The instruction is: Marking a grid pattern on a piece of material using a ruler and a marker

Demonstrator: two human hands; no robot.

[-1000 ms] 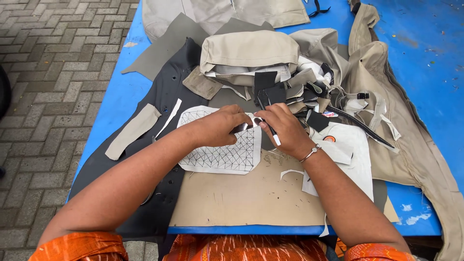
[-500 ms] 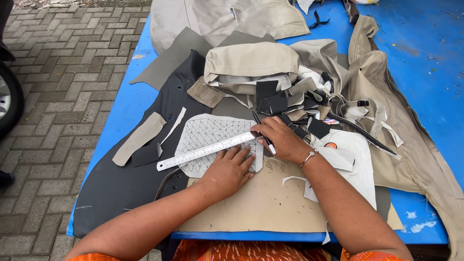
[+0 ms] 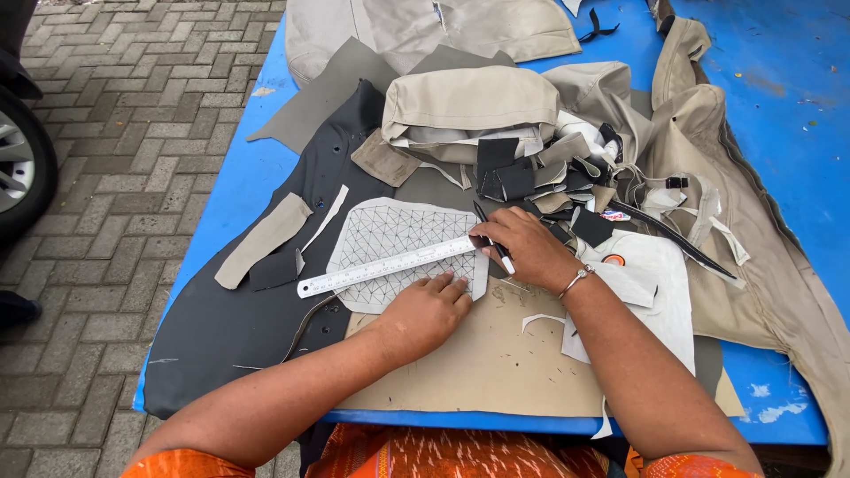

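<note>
A white pattern piece [image 3: 390, 235] covered in crossing pen lines lies on the blue table [image 3: 779, 115]. A metal ruler [image 3: 372, 268] lies slanted across it. My left hand [image 3: 429, 312] presses flat on the ruler's lower edge and the pattern, fingers spread. My right hand [image 3: 518, 248] grips a pen [image 3: 493, 239] with its tip at the ruler's right end. A tan sheet [image 3: 482, 363] lies under my forearms.
A large black leather sheet [image 3: 230, 327] lies at left with a beige strip [image 3: 263, 239] on it. Folded beige covers [image 3: 469, 102], black scraps [image 3: 505, 173] and white cut pieces [image 3: 655, 283] crowd the right. Brick paving [image 3: 115, 133] and a car wheel [image 3: 22, 168] sit beyond the table's left edge.
The ruler came into view and was laid across the pattern. My left hand dropped from the pattern's top right to press near its lower edge. My right hand stayed at the right end.
</note>
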